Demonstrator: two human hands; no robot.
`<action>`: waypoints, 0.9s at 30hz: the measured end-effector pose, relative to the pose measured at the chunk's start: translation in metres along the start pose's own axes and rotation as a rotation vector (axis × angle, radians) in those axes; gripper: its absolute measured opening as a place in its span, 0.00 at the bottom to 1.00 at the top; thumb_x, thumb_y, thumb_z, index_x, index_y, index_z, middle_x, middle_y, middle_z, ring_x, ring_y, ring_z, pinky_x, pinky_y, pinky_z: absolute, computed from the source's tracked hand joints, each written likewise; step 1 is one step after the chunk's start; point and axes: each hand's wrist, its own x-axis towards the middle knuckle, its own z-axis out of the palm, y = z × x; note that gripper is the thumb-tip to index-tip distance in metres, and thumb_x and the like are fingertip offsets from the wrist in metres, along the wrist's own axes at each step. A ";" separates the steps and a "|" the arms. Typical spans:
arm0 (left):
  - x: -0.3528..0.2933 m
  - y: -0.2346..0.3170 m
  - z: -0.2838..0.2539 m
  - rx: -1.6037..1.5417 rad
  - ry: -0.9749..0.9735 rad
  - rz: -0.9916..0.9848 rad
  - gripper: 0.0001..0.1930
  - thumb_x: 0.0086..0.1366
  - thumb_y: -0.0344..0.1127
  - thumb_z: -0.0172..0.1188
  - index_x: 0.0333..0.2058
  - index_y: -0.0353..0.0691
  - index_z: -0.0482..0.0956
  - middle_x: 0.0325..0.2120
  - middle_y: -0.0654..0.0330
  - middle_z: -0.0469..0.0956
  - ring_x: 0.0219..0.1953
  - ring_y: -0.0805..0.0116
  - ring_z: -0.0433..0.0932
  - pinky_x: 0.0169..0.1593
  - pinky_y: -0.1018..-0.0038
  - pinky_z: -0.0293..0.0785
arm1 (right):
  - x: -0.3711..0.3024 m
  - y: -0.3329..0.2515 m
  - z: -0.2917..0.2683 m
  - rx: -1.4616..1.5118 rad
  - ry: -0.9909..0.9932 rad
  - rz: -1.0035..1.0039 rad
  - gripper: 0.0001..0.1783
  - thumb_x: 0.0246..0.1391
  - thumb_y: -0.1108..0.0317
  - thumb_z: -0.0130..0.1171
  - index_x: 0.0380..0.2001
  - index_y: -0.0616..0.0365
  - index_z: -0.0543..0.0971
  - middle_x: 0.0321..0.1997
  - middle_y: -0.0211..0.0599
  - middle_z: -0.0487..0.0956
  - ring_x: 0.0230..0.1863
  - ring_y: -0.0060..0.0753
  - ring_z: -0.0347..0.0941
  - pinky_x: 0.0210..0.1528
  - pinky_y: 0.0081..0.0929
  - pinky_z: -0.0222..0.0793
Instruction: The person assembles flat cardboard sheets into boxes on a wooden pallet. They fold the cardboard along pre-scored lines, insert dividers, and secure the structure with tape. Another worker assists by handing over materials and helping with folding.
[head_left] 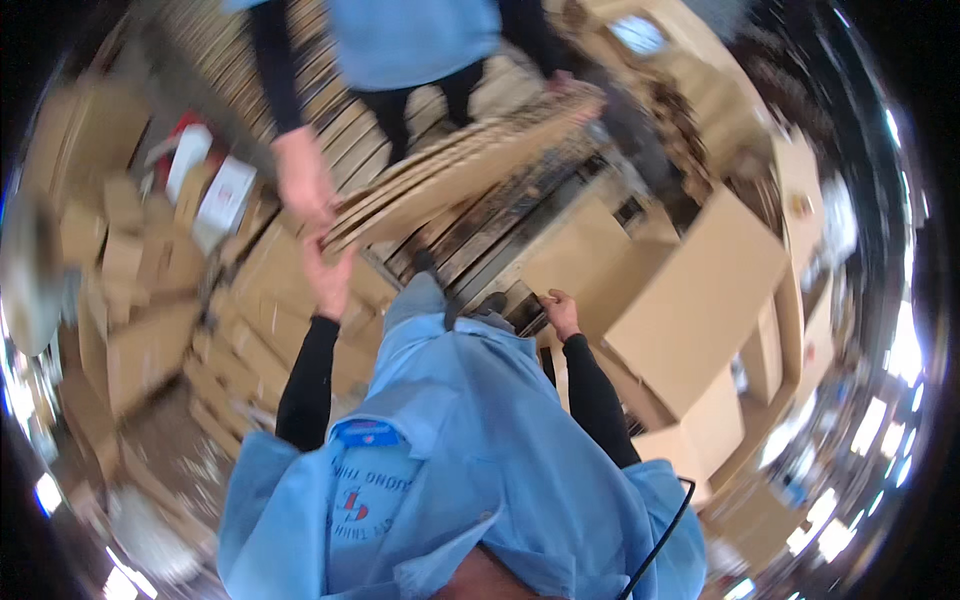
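Note:
A stack of flat cardboard sheets [470, 165] slants across the space in front of me. My left hand [328, 282] grips its near left corner between thumb and fingers. Just beyond, a co-worker's hand [304, 178] touches the same end, while the co-worker's other hand [562, 82] is at the far right end. My right hand [562, 312] is lower down, beside a brown cardboard panel [580, 245]. Its fingers are curled closed, and what they hold, if anything, does not show clearly.
Cardboard boxes [150, 345] and flattened cartons [270, 290] crowd the left. A large open carton [700, 300] stands close on my right. Slatted boards [350, 130] lie under the co-worker, who wears a blue shirt [415, 40]. A white box [228, 195] sits among the cartons.

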 end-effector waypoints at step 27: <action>0.059 0.082 0.035 0.732 -0.845 0.334 0.22 0.50 0.27 0.65 0.46 0.30 0.73 0.38 0.43 0.80 0.42 0.44 0.78 0.46 0.59 0.72 | -0.097 0.085 -0.036 0.159 0.341 0.374 0.28 0.47 0.52 0.65 0.46 0.64 0.78 0.47 0.55 0.78 0.53 0.55 0.73 0.55 0.42 0.69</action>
